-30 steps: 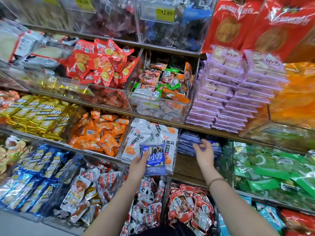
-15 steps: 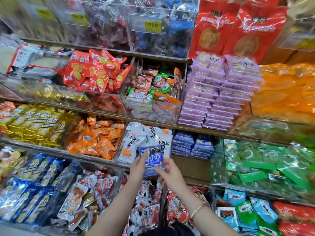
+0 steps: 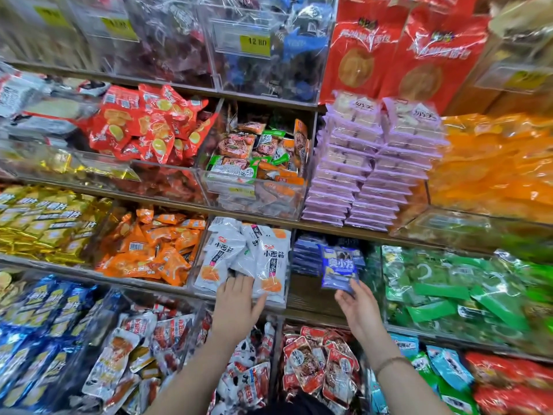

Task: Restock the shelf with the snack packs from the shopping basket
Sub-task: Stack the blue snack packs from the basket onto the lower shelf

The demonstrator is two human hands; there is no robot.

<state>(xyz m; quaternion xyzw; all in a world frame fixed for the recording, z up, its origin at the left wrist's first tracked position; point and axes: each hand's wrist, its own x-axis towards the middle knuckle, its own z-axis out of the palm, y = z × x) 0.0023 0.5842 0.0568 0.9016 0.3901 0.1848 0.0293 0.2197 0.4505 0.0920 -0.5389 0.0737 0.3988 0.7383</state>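
My right hand (image 3: pixel 357 307) pinches the bottom edge of a small blue snack pack (image 3: pixel 339 269) with white lettering and holds it upright in front of the stacked blue packs (image 3: pixel 305 256) on the wooden shelf (image 3: pixel 311 298). My left hand (image 3: pixel 236 304) is spread, fingers straight, against the front of the clear bin of white packs (image 3: pixel 254 259). The shopping basket is out of view.
Clear bins crowd the shelves: orange packs (image 3: pixel 149 250), gold packs (image 3: pixel 39 223), green packs (image 3: pixel 466 295), purple stacks (image 3: pixel 365 172), red packs (image 3: pixel 146 127). Below lie red-and-white packs (image 3: pixel 320 360) and blue packs (image 3: pixel 39 324).
The blue pack passed from my left hand to my right hand, which carried it rightward to the blue stacks. My left hand let go and now rests against the white-pack bin.
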